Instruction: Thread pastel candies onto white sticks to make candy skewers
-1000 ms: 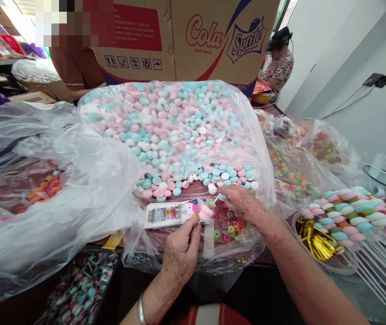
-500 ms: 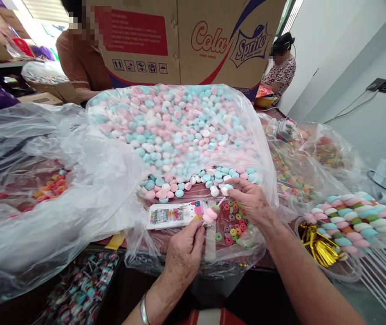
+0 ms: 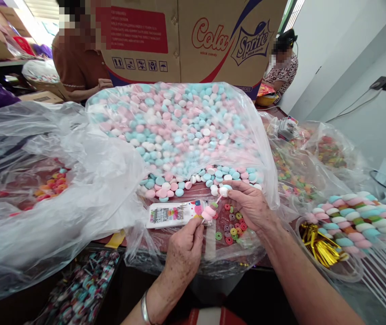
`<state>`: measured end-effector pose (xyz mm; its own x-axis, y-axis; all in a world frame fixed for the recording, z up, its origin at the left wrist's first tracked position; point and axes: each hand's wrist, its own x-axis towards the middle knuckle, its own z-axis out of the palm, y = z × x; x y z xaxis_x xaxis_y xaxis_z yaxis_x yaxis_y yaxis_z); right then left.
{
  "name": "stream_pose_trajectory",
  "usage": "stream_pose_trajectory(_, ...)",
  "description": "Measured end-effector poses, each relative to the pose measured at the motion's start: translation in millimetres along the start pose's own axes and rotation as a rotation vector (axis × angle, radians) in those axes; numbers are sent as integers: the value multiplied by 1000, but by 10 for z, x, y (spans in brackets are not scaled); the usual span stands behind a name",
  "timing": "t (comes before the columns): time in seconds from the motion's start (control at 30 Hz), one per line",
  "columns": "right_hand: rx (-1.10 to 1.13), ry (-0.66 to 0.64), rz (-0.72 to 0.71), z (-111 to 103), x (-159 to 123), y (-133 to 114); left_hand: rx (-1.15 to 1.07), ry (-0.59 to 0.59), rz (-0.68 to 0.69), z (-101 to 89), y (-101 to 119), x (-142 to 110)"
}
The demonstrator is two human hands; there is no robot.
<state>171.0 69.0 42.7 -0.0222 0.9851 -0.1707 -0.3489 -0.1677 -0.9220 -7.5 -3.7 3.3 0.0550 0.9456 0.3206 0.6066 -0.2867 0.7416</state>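
My left hand (image 3: 184,250) pinches the lower end of a thin candy stick (image 3: 208,212) that carries a couple of pink sweets and a green ring. At the stick's tip my right hand (image 3: 251,205) pinches a white round sweet (image 3: 223,191). Just beyond lies a big clear bag of pink, blue and white round sweets (image 3: 179,131), its mouth open towards me. Small coloured ring sweets (image 3: 233,225) lie loose under my right hand. A white printed packet (image 3: 174,213) lies flat beside the stick.
Finished candy sticks (image 3: 355,216) are piled at the right over a bowl with gold ties (image 3: 318,243). More clear bags of coloured sweets lie left (image 3: 51,185) and right (image 3: 324,153). A Cola Sprite carton (image 3: 186,36) stands behind. Two other people are at the back.
My right hand has picked a white sweet from the loose ones and brought it back to the stick's tip. The left hand has held the stick nearly still.
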Motion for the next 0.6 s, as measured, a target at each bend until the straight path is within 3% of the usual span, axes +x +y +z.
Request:
stream_pose_trajectory(0.37, -580, -169, -207, -160, -1, -31, -50, 23, 100, 14, -58, -51)
stream_pose_trajectory(0.6, -755, -168, -367, -92, -99, 66, 9, -5, 36, 13, -3, -12)
